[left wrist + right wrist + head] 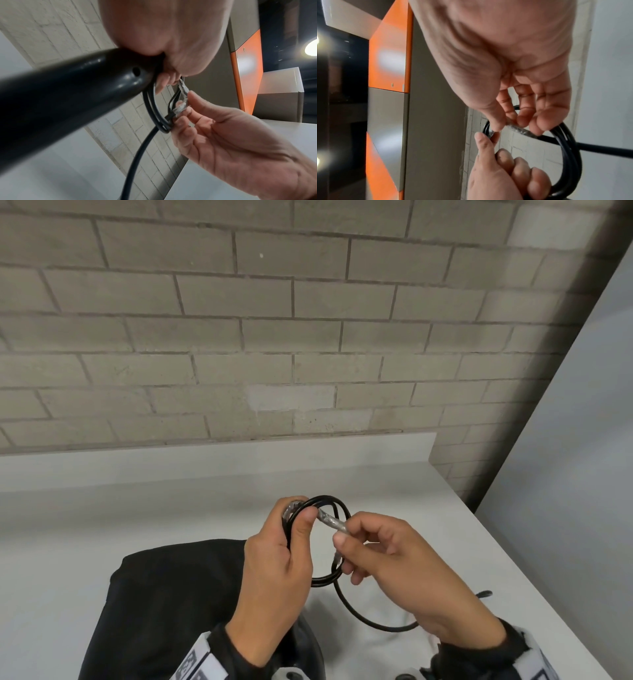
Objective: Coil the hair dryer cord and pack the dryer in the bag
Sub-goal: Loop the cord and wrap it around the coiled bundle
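Note:
Above the black bag (164, 594) my left hand (298, 510) grips a small coil of the black cord (329, 498). A silvery tie (330, 520) crosses the coil's top, and my right hand (346, 530) pinches its free end between thumb and forefinger. From the coil a loose run of cord (359, 616) sags toward my right wrist. The dryer's glossy black handle (68, 88) juts out under my left palm in the left wrist view. The right wrist view shows the tie (520, 130) stretched between both hands across the cord loops (570, 148).
The white table (102, 508) ends at a raised lip against a grey brick wall (274, 337); its right edge runs diagonally beside a pale panel (582, 440). A small dark piece (484, 594) lies near that edge. An orange and grey cabinet (390, 54) stands behind.

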